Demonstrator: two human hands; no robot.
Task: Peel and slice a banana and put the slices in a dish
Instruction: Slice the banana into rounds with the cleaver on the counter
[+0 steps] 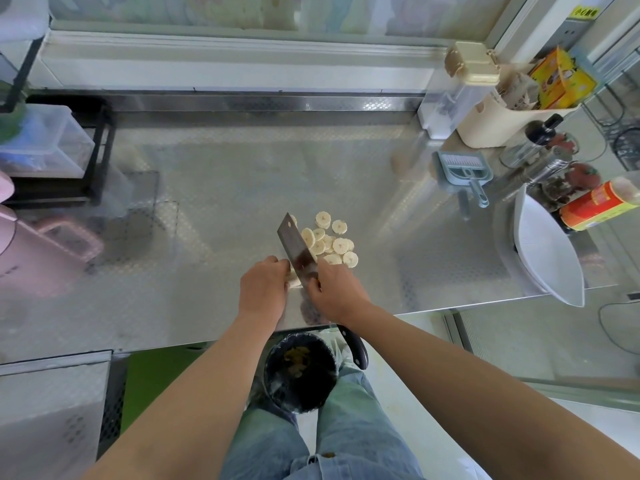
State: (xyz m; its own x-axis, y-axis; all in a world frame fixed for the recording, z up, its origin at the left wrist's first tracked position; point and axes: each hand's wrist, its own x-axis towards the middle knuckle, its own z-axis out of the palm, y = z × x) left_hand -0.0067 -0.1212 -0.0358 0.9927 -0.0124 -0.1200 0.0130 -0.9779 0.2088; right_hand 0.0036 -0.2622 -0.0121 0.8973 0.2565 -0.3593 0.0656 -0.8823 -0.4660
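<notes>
Left hand (265,285) pinches the banana stub (294,281) beside the cleaver (294,242); right hand (334,289) grips its handle. With the stub this short, the blade may nick those fingers (277,262).

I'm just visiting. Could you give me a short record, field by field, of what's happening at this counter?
activity: slicing, partly done
left hand: holds the banana end
right hand: grips the cleaver, blade down at the banana
slices: loose pile on the counter, right of the blade
dish: white, at the counter's right edge, no slices in it
bin: below the counter's near edge
</notes>
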